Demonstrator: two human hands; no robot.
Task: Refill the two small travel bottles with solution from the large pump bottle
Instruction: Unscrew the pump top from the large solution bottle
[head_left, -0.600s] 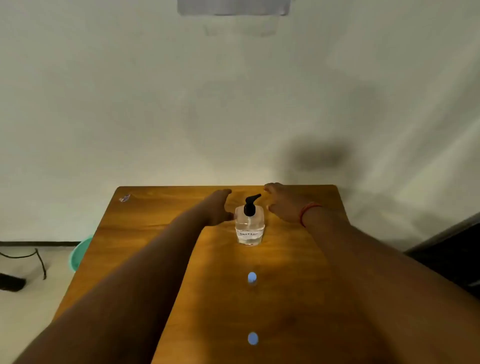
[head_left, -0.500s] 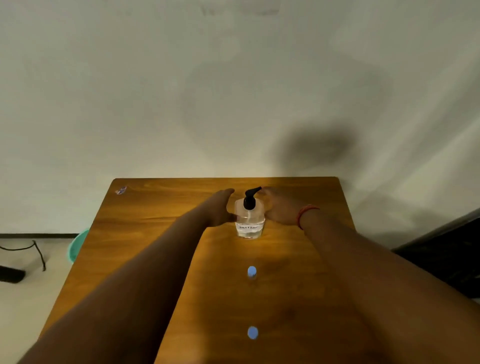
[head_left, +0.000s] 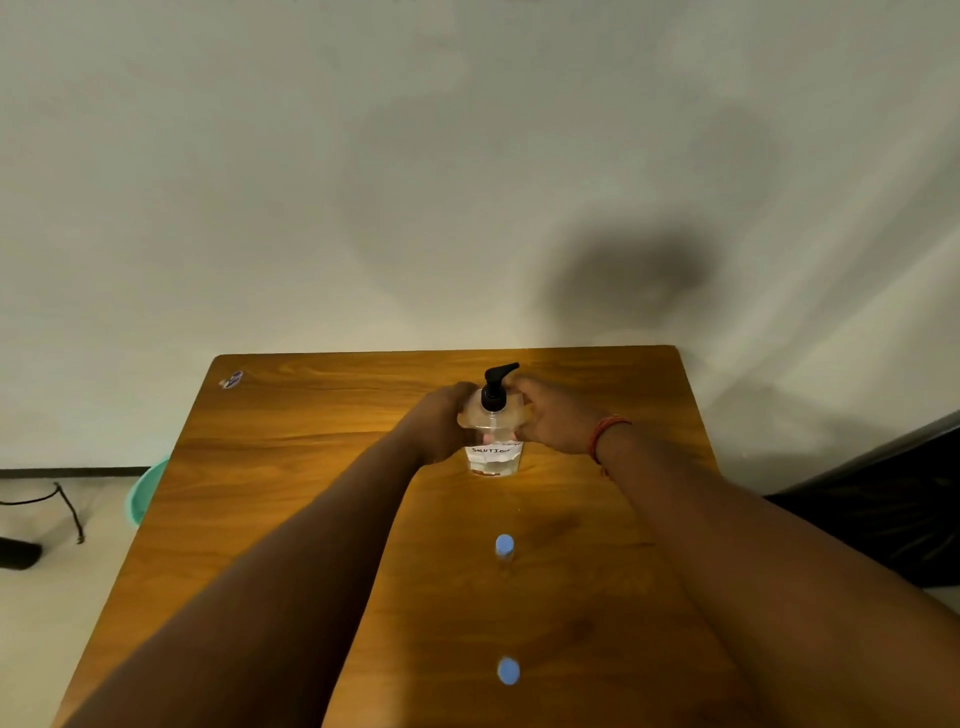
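A clear pump bottle (head_left: 492, 457) with a black pump head and a white label stands upright in the far middle of the wooden table (head_left: 291, 467). My left hand (head_left: 441, 421) grips its left side and my right hand (head_left: 556, 421) grips its right side, fingers curled round the shoulder. Two small travel bottles with blue caps stand in a line nearer to me: one (head_left: 504, 551) at mid table, the other (head_left: 508, 671) close to the front. Both are untouched, between my forearms.
A small wrapper or sticker (head_left: 231, 380) lies at the table's far left corner. A teal basin (head_left: 145, 493) sits on the floor left of the table, with a dark cable (head_left: 62, 506) beyond it. A wall rises right behind the table.
Both hands closed in from beside the pump bottle and now grip its two sides. The travel bottles have not moved.
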